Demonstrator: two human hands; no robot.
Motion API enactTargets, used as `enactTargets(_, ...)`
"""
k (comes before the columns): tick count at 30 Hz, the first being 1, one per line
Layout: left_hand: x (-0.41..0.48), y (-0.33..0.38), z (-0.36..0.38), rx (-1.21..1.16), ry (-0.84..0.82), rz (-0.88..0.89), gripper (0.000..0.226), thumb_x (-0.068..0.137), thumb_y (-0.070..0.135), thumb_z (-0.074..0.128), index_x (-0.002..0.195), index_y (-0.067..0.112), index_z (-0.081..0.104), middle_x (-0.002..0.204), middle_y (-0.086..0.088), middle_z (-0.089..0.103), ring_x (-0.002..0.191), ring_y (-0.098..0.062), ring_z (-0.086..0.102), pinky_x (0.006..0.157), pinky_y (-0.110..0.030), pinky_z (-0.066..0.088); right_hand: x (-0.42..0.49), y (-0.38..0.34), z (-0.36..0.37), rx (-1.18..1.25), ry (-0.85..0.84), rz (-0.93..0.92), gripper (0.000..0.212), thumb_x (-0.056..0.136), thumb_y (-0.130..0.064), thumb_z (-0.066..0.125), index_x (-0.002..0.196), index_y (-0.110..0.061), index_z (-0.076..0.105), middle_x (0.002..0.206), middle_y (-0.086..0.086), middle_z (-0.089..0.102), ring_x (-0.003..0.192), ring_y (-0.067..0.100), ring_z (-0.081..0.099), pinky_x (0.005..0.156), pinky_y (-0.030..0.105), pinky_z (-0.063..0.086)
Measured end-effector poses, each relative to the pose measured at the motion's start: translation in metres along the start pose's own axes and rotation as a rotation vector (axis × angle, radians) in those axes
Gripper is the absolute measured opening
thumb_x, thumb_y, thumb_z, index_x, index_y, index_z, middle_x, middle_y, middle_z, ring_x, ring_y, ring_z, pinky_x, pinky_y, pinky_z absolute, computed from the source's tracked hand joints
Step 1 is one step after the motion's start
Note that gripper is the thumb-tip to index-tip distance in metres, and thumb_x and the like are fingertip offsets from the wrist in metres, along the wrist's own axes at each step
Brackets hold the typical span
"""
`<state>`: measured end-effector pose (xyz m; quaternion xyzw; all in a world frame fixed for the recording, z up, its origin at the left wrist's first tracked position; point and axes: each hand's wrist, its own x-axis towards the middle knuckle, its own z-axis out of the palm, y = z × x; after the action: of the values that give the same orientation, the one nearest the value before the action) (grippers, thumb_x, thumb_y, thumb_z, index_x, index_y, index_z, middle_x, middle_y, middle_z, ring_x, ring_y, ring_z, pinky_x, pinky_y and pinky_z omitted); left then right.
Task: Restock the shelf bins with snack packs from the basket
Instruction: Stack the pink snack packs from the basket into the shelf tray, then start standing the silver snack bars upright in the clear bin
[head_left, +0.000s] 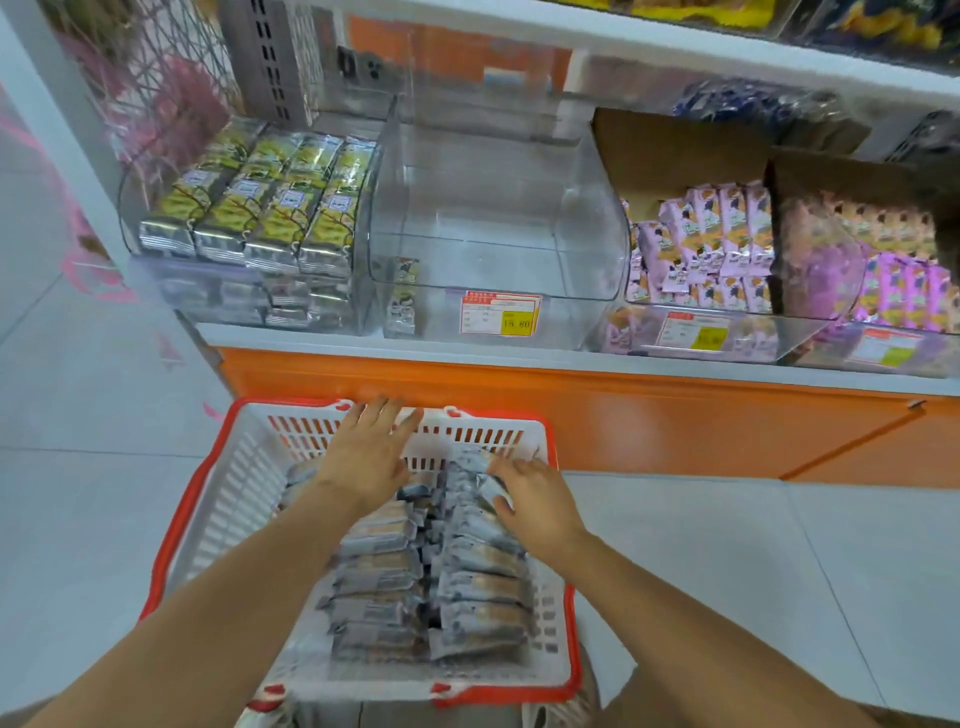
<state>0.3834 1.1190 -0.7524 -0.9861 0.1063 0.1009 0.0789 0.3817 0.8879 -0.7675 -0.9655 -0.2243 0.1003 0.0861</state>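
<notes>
Your left fingers are straight and spread, holding nothing, with the left hand hovering over the far end of the basket, just short of its far rim. Your right fingers are bent and apart over the top of the right-hand row. Blur hides whether the right hand actually grips a pack. The snack packs lie in two rows in the red-rimmed basket, near you, on the floor in front of the shelf. On the shelf, the middle clear bin holds only a couple of packs at its near left corner. The left bin holds yellow-green packs and the right bin purple ones.
</notes>
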Motion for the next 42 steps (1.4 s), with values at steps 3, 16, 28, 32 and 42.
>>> enactTargets(3,0.008,-0.006,0.017,-0.025,-0.028,-0.026,0.069,0.102,0.044,0.035,0.157,0.021,0.000,0.164,-0.009,0.000,0.151,-0.028,0.000,0.123,-0.045,0.002,0.006,0.008,0.020,-0.237,-0.155,0.069,0.047,0.096,-0.024,0.046,0.142,-0.015,0.038,0.132,0.011,0.055,0.125,0.030,0.043,0.103,0.038,0.031)
enactTargets(16,0.019,-0.016,0.054,-0.127,0.019,-0.067,0.073,0.100,0.034,0.040,0.157,0.022,-0.004,0.164,-0.008,0.002,0.151,-0.028,0.000,0.122,-0.047,0.004,0.032,0.004,0.050,-0.208,-0.253,0.139,0.061,0.080,-0.002,0.061,0.132,-0.018,0.033,0.139,0.009,0.047,0.111,0.029,0.056,0.095,0.041,0.031)
enactTargets(28,-0.017,-0.025,-0.018,-0.199,0.512,0.103,0.052,0.073,0.011,0.067,0.124,0.009,0.059,0.115,-0.015,0.058,0.103,-0.034,0.055,0.085,-0.044,0.044,-0.013,0.004,-0.028,0.440,0.166,-0.044,0.040,0.092,-0.025,0.063,0.127,-0.030,0.046,0.115,-0.003,0.051,0.095,0.019,0.058,0.086,0.043,0.050)
enactTargets(32,-0.030,-0.018,-0.059,-0.166,0.697,0.127,0.046,0.078,0.015,0.051,0.123,0.006,0.058,0.110,-0.013,0.056,0.100,-0.031,0.052,0.082,-0.041,0.039,-0.028,-0.005,-0.067,0.491,0.274,-0.078,0.040,0.091,-0.025,0.066,0.124,-0.034,0.046,0.110,-0.008,0.050,0.093,0.012,0.055,0.078,0.036,0.051)
enactTargets(42,-0.051,0.019,-0.133,-1.181,0.275,0.038,0.034,0.102,0.037,0.046,0.130,0.021,0.059,0.109,0.007,0.062,0.096,-0.009,0.058,0.085,-0.027,0.042,-0.040,-0.029,-0.144,0.575,0.368,-0.230,0.033,0.086,-0.009,0.068,0.115,-0.019,0.056,0.111,-0.010,0.059,0.107,-0.001,0.054,0.092,0.016,0.045)
